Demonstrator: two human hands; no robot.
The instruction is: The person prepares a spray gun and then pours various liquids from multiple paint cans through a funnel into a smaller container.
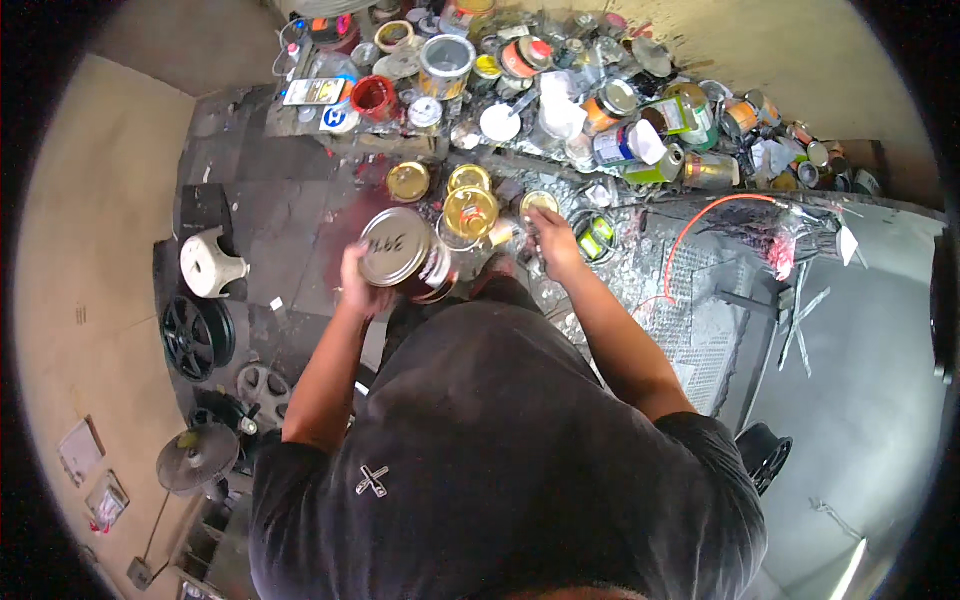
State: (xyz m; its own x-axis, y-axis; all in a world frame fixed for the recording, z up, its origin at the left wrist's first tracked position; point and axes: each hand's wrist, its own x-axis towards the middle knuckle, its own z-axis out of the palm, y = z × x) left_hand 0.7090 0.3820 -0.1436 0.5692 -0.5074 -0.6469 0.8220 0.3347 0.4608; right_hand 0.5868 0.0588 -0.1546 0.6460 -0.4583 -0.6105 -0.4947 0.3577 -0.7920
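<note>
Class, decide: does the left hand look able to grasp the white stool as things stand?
Probably not: the left hand holds a large can, and the white stool is off to its left.

A beige wall (110, 230) stands at left beside dark floor tiles (255, 195), with 1 white stool (213, 258) and 1 fan (198, 465). A cluttered bench (395, 144) runs along the back; a bright light tube (850, 572) shows lower right.

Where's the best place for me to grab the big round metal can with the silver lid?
Probably take the big round silver-lidded metal can by its curved side wall, below the rim, coming from the right: the bare left hand holds its left side, while the right side looks free.
</note>
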